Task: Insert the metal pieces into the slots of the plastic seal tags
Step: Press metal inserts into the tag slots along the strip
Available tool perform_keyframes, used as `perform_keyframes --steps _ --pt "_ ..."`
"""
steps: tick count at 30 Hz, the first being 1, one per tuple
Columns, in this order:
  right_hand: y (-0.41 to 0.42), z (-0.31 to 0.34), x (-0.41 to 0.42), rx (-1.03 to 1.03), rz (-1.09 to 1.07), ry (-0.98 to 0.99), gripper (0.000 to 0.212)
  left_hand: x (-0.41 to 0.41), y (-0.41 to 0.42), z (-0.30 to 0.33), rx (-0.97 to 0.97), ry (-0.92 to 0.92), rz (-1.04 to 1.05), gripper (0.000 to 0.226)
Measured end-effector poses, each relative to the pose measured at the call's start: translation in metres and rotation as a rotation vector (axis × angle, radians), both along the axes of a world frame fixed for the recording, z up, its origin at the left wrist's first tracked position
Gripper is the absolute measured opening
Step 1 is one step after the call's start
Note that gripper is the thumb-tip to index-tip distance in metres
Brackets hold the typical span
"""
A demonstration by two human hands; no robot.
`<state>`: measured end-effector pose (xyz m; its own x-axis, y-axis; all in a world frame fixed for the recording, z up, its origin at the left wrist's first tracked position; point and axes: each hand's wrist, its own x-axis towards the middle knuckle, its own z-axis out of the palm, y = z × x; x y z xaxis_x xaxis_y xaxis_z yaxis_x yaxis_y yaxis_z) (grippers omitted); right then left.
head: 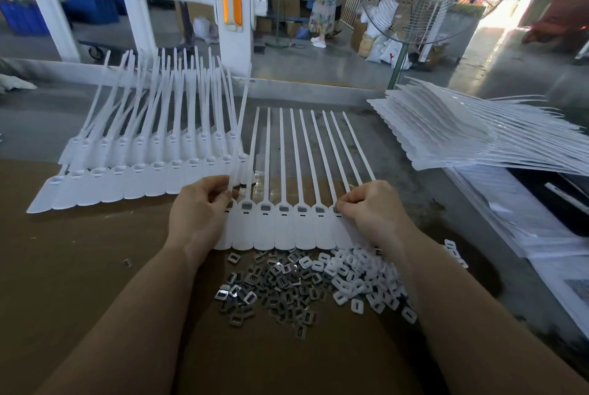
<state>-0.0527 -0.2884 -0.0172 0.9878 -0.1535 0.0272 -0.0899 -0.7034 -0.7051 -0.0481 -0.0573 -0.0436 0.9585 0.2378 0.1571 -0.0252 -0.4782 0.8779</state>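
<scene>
Head view of the table during assembly of seal tags. A joined strip of tags lies flat in front of the person, heads toward the body and tails pointing away. Dark metal pieces already sit in the head slots across the visible middle of the strip. The left hand rests on the strip's left end, and its fingers pinch the thin tail of a tag there. The right hand lies on the right end, with curled fingers pressed at the rightmost visible slot; whether they hold a metal piece cannot be told.

The loose metal pieces form a heap just in front of the strip, touching a heap of white plastic caps to its right. Further strips of tags lie overlapped to the left, and a stack of strips lies well apart at the right.

Judged step: seating the last piece at the right end of this strip, which appears almost filled. The next move probably calls for a firm press to seat that piece flat, then clearing the strip aside.
</scene>
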Motion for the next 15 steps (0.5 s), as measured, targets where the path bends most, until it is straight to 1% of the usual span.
perform_keyframes --steps 4,10,13,15 --pt "-0.001 -0.002 -0.002 0.05 -0.026 -0.057 0.009 -0.001 0.0 0.0 -0.006 -0.005 0.001 0.031" --pt "-0.002 0.0 -0.012 0.073 -0.024 -0.147 0.014 -0.001 0.0 0.0 -0.008 -0.007 0.001 0.031" --pt "0.003 0.005 -0.021 0.082 0.05 -0.213 0.013 -0.001 0.0 0.0 -0.009 -0.009 -0.004 0.03" --pt "0.009 0.01 -0.03 0.074 0.172 -0.207 0.013 -0.001 0.0 0.001 -0.007 -0.013 -0.005 0.03"
